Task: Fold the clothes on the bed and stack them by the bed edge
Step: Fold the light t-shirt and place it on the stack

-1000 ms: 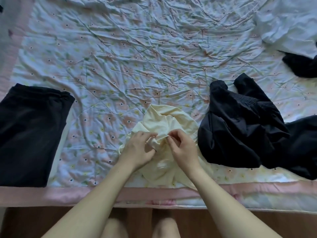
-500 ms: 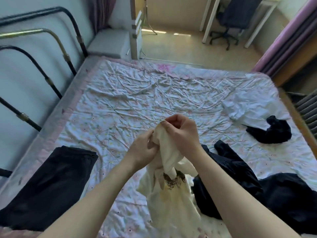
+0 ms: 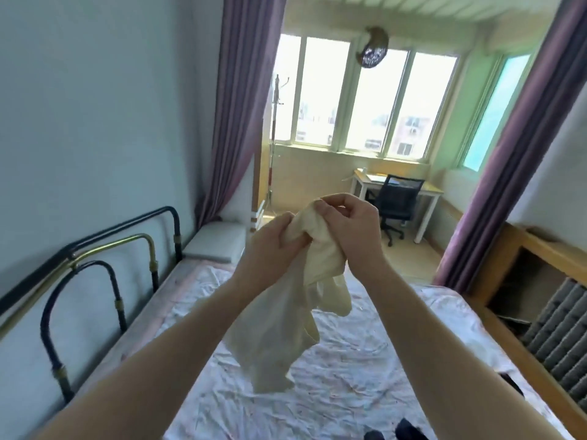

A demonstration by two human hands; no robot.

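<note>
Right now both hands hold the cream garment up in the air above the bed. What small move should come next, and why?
Probably slide the hands apart along the top edge so the cloth opens. The left hand and right hand grip the cream garment close together at one bunched spot, and it hangs crumpled above the bed, too gathered to fold.

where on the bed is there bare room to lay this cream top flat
The quilt is bare below the hanging cream top, from the metal rail side across to the wooden frame. Dark clothes crowd the near right edge.
</note>
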